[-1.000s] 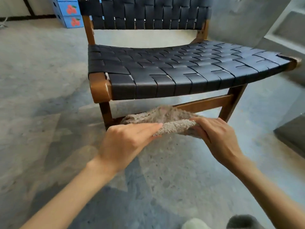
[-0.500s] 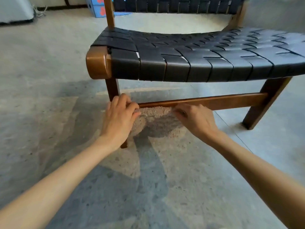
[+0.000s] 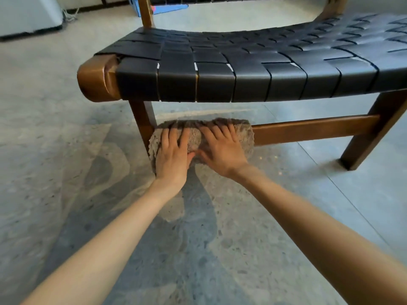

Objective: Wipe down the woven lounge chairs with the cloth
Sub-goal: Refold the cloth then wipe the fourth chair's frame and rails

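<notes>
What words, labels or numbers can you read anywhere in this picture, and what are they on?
No text can be read here.
On the blue box behind the chair's back leg: a speck of red print, blurred and mostly cut off, unreadable.
On the woven chair, the cloth and the white object at upper left: no lettering shows.

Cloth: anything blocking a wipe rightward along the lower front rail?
Nothing visible. The cloth lies over the rail at its left end, left hand and right hand pressing on it; from there the rail runs bare to the right front leg.
</notes>
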Demonstrator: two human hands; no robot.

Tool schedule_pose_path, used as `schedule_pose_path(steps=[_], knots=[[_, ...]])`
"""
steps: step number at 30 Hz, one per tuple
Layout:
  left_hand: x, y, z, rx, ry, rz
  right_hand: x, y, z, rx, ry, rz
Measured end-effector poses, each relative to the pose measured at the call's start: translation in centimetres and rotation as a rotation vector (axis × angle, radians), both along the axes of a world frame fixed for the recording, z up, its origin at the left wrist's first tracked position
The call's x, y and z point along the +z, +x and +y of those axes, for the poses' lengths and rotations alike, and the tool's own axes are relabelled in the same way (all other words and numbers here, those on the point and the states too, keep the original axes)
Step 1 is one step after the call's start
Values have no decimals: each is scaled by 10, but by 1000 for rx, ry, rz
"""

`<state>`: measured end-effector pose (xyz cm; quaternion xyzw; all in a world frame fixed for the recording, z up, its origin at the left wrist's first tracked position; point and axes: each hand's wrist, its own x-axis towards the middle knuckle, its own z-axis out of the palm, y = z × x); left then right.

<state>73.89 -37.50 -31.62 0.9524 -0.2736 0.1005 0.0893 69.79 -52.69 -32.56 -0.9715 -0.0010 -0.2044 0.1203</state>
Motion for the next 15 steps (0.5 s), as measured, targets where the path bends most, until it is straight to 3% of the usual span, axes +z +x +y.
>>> schedule_pose_path(steps=[7, 10, 15], knots=[[-9, 24, -3, -68, 195, -129, -23, 6, -22, -21, -323, -129], [-5, 27, -17, -109, 347, -183, -25, 1, -39, -31, -336, -111], [10, 3, -88, -179, 359, -17, -23, -27, -109, -62, -280, -90]])
